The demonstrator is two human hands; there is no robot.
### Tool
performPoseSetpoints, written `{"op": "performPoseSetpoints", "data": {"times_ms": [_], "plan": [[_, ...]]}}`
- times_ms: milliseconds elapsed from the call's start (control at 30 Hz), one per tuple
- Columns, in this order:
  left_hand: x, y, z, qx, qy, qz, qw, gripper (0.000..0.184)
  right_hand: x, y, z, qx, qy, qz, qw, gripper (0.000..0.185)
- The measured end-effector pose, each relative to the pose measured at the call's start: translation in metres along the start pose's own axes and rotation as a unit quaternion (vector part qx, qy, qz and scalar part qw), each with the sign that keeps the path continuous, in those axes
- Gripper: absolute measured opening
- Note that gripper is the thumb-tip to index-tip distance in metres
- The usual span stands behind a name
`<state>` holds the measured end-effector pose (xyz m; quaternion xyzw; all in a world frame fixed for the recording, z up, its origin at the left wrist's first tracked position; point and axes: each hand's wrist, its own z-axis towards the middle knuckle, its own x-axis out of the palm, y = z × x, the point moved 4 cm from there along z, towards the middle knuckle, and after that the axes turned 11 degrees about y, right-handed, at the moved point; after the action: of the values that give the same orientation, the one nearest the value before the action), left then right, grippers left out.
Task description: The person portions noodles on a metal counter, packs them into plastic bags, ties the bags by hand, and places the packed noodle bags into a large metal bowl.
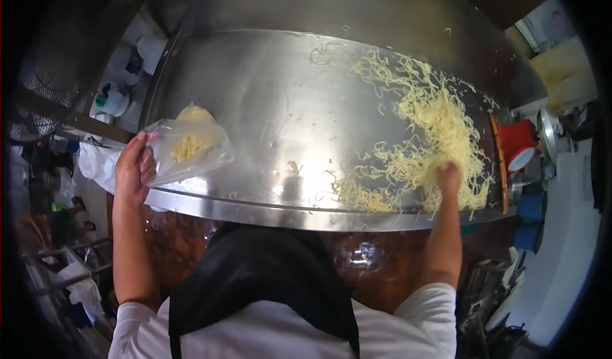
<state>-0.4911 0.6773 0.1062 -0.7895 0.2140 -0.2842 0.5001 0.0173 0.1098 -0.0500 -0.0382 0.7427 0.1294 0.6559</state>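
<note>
My left hand (135, 164) is closed on the edge of a clear plastic bag (213, 158), held over the left end of the steel worktop. Some pale yellow noodles (189, 147) show through the bag's film. Just beyond it lies another yellowish mass (195, 113), partly covered by the bag; whether it is inside I cannot tell. At the right, my right hand (450, 176) reaches into a large loose heap of noodles (446, 123). Its fingers are curled round a blurred clump of them, and the fingertips are partly hidden.
Stray noodles are scattered over the steel worktop (255, 91) and near its front lip. A wooden stick (498, 161) stands along the right end, beside a red object (517, 139). White containers (115, 97) sit on the left. Blue tubs (531, 206) are at the right.
</note>
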Motion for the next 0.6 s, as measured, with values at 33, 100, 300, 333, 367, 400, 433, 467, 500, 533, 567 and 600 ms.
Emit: {"op": "performPoseSetpoints", "data": {"times_ms": [33,100,300,333,367,400,433,467,500,533,567,600], "plan": [[0.002,-0.002,0.000,0.002,0.002,0.008,1.000,0.031,-0.008,-0.036,0.036,0.060,-0.095,0.068,0.991,0.047],[0.003,-0.005,0.001,0.003,0.008,0.011,1.000,0.031,-0.066,-0.038,0.061,0.067,-0.122,0.176,0.974,0.062],[0.000,0.004,0.003,0.000,0.003,-0.020,1.000,0.030,-0.112,0.045,0.035,-0.060,-0.036,0.004,0.998,0.049],[-0.003,0.008,0.002,-0.003,0.001,-0.025,1.000,0.030,-0.090,0.045,0.035,-0.102,0.006,-0.026,0.994,0.043],[-0.005,0.011,0.001,-0.006,-0.001,-0.029,1.000,0.030,-0.072,0.048,0.024,-0.084,0.029,0.070,0.994,0.037],[-0.008,0.014,0.001,-0.010,-0.009,-0.035,0.999,0.030,-0.055,0.055,0.014,-0.064,0.069,0.104,0.990,0.034],[-0.010,0.017,0.001,-0.012,-0.016,-0.040,0.999,0.030,-0.033,0.052,0.007,-0.006,0.114,0.105,0.988,0.029],[-0.011,0.017,0.003,-0.013,-0.022,-0.043,0.999,0.030,-0.016,0.051,0.000,0.024,0.162,0.082,0.983,0.025],[-0.012,0.017,0.003,-0.010,-0.019,-0.045,0.999,0.030,-0.021,0.068,-0.018,0.006,0.127,0.034,0.991,0.024],[-0.012,0.016,0.002,-0.009,-0.017,-0.046,0.999,0.030,-0.016,0.071,-0.029,0.000,0.144,0.029,0.989,0.024],[-0.013,0.014,0.001,-0.007,-0.017,-0.045,0.999,0.030,-0.010,0.073,-0.039,-0.007,0.163,0.025,0.986,0.025],[-0.015,0.013,0.000,-0.008,-0.020,-0.039,0.999,0.030,-0.004,0.077,-0.042,-0.013,0.182,0.020,0.983,0.025]]}}
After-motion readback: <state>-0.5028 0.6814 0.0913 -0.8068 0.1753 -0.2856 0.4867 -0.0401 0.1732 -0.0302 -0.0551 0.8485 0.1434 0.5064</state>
